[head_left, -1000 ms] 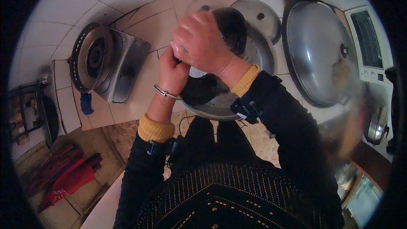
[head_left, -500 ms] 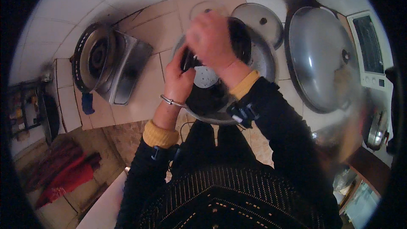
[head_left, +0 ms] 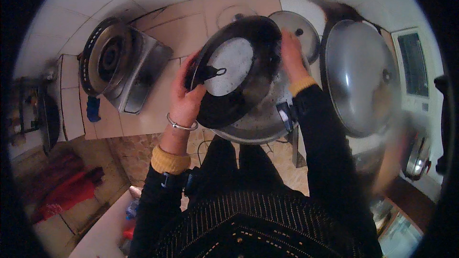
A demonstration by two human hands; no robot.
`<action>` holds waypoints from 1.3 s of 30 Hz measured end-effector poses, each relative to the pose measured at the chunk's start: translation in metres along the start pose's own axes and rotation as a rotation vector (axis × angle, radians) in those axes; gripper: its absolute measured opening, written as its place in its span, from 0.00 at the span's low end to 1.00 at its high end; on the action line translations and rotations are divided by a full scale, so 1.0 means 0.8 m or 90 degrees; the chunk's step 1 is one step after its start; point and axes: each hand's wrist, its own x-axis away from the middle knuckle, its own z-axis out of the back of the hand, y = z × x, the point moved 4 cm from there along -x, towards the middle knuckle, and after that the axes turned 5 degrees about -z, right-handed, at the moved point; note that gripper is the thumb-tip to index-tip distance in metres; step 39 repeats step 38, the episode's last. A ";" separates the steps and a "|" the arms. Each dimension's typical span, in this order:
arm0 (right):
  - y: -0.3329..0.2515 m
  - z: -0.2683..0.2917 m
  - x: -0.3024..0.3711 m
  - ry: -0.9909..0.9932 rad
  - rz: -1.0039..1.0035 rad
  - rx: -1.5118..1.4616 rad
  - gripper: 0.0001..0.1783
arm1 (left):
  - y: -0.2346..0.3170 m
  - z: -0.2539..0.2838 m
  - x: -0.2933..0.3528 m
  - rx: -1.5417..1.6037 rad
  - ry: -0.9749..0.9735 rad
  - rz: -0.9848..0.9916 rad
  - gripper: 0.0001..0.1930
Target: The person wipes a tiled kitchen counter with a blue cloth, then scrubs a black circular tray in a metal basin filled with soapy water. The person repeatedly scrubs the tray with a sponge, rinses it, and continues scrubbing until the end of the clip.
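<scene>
I hold a black frying pan tilted in front of me, with a pale grey round patch in its middle. My left hand is closed round its left side by the short black handle, which ends in a metal loop. On the far right rim rests my right hand, its fingertips partly hidden behind the pan. Beneath the pan sits a wide grey metal wok, largely covered by it.
To the left stands a gas stove with a round burner ring. Lids lie on the tiled counter: a glass one at the back and a large domed metal lid on the right. Beyond that is a white appliance. Red cloth lies lower left.
My right hand has moved from above the handle beside my left hand to the pan's right rim. The pan has come up and tilted, showing more of its round face.
</scene>
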 end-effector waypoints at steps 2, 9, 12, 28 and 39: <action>-0.006 0.011 0.010 -0.031 -0.021 -0.189 0.25 | -0.002 0.013 0.000 0.017 0.000 0.019 0.35; -0.090 0.080 0.034 -0.033 -0.077 -0.182 0.34 | -0.040 0.043 -0.009 0.092 0.047 0.101 0.30; -0.117 0.101 0.038 0.006 -0.025 -0.085 0.32 | -0.058 0.045 -0.016 0.168 0.006 0.166 0.28; -0.179 0.129 0.073 0.089 0.087 0.101 0.26 | -0.137 0.046 -0.039 0.098 0.079 0.138 0.23; -0.189 0.130 0.063 0.041 0.094 0.085 0.19 | -0.135 0.054 -0.043 0.204 -0.034 0.187 0.26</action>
